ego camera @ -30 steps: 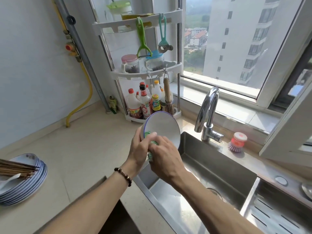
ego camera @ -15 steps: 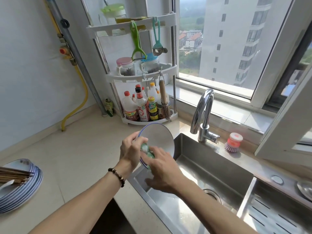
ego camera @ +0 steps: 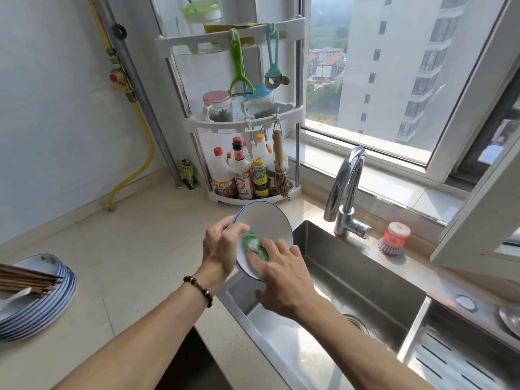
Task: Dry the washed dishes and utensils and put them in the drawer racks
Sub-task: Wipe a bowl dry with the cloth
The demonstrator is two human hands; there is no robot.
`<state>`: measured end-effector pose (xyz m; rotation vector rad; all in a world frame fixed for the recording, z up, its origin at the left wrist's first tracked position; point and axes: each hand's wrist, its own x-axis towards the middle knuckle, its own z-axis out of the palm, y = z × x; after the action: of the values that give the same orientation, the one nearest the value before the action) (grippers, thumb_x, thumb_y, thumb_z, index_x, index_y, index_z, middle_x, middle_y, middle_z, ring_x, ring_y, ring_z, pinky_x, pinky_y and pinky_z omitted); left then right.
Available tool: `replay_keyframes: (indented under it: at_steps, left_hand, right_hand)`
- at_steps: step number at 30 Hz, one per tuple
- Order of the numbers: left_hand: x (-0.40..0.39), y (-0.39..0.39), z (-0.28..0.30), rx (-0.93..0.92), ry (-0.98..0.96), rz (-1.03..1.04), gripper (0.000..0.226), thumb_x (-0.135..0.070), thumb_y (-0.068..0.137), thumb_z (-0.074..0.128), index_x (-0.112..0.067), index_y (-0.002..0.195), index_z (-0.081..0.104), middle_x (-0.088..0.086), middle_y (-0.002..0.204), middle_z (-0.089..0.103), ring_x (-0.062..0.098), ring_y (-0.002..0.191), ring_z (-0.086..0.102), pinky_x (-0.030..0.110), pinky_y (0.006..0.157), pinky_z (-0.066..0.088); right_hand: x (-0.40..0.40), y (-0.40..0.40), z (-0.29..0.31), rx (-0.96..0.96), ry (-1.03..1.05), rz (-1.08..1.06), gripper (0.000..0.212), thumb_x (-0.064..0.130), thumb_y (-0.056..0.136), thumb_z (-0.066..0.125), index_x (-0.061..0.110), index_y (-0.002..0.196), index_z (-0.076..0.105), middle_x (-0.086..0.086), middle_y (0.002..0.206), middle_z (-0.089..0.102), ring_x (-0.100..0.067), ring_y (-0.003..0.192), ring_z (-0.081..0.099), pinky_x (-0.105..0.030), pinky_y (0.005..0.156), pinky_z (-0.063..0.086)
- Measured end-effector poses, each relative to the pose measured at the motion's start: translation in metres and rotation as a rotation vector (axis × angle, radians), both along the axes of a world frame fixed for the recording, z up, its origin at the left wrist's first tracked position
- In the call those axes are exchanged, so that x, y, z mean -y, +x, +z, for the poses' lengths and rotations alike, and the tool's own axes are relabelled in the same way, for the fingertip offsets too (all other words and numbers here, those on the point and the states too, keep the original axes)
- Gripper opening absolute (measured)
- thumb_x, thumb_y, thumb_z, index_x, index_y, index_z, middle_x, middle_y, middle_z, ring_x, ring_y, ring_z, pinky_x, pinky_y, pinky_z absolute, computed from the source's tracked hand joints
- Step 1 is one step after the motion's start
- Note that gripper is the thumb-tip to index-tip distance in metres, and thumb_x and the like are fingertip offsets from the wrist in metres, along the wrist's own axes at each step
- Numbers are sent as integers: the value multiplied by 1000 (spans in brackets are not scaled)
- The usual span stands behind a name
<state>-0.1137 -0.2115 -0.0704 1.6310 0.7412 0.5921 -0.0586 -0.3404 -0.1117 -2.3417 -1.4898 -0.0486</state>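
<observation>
Your left hand (ego camera: 222,249) grips a white plate with a blue rim (ego camera: 263,223), fingers curled over its left edge, and holds it tilted up on edge above the near left corner of the steel sink (ego camera: 365,288). Your right hand (ego camera: 281,274) presses a green scrubbing cloth (ego camera: 254,244) against the plate's face, fingers bent over the cloth and pinning it to the lower part of the plate. A dark beaded bracelet (ego camera: 200,288) sits on your left wrist.

On the desk (ego camera: 135,249) at the far left edge of view stands a stack of blue-rimmed plates (ego camera: 53,299), well apart from the sink, with a bundle of brown chopsticks (ego camera: 28,280) lying across the top and a white spoon (ego camera: 14,298) beside them.

Behind the sink rises a curved chrome tap (ego camera: 347,190), and just right of it a pink dish brush (ego camera: 394,242) stands on the ledge. In the corner stands a white three-tier rack (ego camera: 244,122): sauce bottles (ego camera: 247,175) on the bottom tier, two lidded jars (ego camera: 239,106) on the middle one, a green peeler (ego camera: 237,66) and a teal opener (ego camera: 273,60) hanging from the top rail. A yellow hose (ego camera: 138,153) runs down the wall to the left.
</observation>
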Motion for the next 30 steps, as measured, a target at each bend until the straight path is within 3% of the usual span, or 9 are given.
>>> replay_keyframes:
  at_steps: [3,6,10,13,15,17,20,25,30]
  left_hand:
    - [-2,3,2,-44,17,17,13,-37,62,62,-27,55,62,-9,53,51,25,65,47,38,63,37]
    - [-15,-2,12,-175,-39,-134,17,-36,56,62,-20,60,59,-2,63,57,24,65,50,30,56,36]
    - [-26,-10,26,-422,-142,-293,44,-43,59,63,-18,95,62,13,88,63,24,73,60,25,53,48]
    - [-29,-15,14,-293,-284,-319,83,-55,55,75,-27,130,52,17,120,66,25,93,66,32,68,54]
    - [-15,-16,3,-78,-289,-266,82,-44,65,76,-25,138,45,12,124,66,23,99,69,32,72,54]
    - [1,-14,-5,104,-197,-153,64,-30,73,70,-20,133,49,7,120,68,20,100,70,27,71,55]
    - [4,-11,-2,179,-70,-37,47,-24,73,64,-14,119,61,9,108,72,27,100,70,30,73,56]
    - [-11,-17,-2,135,-1,-18,49,-39,56,65,-22,102,70,9,98,75,36,96,69,48,82,57]
    - [-8,-10,-1,183,-29,51,36,-27,63,64,-17,97,69,10,88,72,33,83,67,42,68,56]
  right_hand:
    - [-7,-20,4,-244,152,54,36,36,72,71,29,105,58,0,119,51,-24,103,44,-41,90,42]
    - [7,2,-4,58,50,126,54,26,73,70,29,127,59,0,119,57,-23,95,50,-36,76,41]
    - [14,13,-18,366,4,134,48,15,75,49,21,119,67,0,95,60,-21,77,52,-33,64,41]
    - [7,8,-11,351,47,99,34,11,68,61,20,100,73,1,82,60,-21,70,53,-31,59,43]
    - [-5,5,1,195,122,50,27,10,63,76,19,88,72,-1,79,59,-21,66,50,-31,56,43]
    - [-19,-7,11,-2,187,29,26,6,65,76,16,89,73,-6,86,63,-26,70,53,-35,60,48]
    - [-20,-20,15,-119,167,53,40,5,73,69,17,110,70,-9,105,61,-30,86,55,-40,75,51]
    - [-3,5,7,222,-45,79,72,22,63,84,18,132,60,-6,118,58,-23,87,52,-35,67,45]
    - [-20,-31,24,-272,156,39,40,39,70,67,25,108,61,1,114,49,-21,102,44,-36,84,47]
